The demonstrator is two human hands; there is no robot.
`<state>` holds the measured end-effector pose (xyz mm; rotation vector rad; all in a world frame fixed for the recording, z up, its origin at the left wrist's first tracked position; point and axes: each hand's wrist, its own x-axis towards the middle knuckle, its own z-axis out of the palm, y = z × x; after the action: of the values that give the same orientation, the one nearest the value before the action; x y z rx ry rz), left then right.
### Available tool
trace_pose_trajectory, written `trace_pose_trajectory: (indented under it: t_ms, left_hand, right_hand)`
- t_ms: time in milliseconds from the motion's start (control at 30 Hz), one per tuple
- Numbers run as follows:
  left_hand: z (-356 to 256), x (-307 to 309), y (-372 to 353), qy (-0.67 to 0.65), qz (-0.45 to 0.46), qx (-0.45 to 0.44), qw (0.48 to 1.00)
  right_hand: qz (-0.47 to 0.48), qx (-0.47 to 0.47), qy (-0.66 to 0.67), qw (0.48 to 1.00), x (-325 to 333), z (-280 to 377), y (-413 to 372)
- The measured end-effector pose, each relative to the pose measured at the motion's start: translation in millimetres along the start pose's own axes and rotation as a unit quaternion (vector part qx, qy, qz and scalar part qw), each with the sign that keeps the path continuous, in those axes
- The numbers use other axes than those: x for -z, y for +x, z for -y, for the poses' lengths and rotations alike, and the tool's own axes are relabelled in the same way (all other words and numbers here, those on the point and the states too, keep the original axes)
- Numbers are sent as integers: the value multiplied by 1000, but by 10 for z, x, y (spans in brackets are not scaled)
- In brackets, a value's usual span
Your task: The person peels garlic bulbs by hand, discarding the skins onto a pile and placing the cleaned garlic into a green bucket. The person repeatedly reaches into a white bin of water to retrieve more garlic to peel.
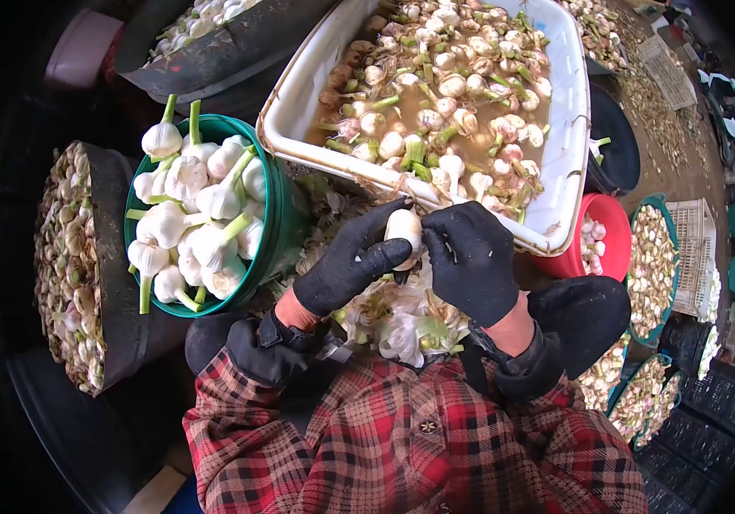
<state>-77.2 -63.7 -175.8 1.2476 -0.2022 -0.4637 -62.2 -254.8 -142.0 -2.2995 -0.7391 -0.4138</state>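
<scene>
A pale garlic bulb [403, 230] is gripped in my left hand [346, 265], thumb across its lower left side. My right hand [470, 257], in a black glove like the left, has its fingers curled and pressed against the bulb's right side. Whether they pinch a bit of its skin is hidden. Loose garlic skins [402, 321] lie below both hands, over my lap. Left of my hands, a green bucket [280, 227] is heaped with clean white garlic bulbs [188, 180] with cut green stems. Beyond my hands, a white tub [299, 94] holds unpeeled garlic bulbs [436, 86] in brown water.
A red basin [612, 236] with some garlic stands to the right, close to my knee. Dark containers of garlic [68, 265] flank the left side. Farther right are garlic-filled tubs [650, 270] and a cream plastic crate [691, 257]. The tub's rim lies just beyond my hands.
</scene>
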Motion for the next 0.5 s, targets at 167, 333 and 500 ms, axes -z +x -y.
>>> trace_pose_trajectory:
  t_ms: [167, 333, 500]
  left_hand:
    - [-1, 3, -12, 51, 27, 1, 998]
    - [55, 7, -9, 163, 63, -102, 979]
    - [-3, -8, -2, 120, 51, -48, 990]
  right_hand:
    - [15, -45, 11, 999, -11, 22, -73]
    - [49, -111, 86, 989, -68, -86, -163]
    - [58, -240, 255, 935, -54, -91, -202]
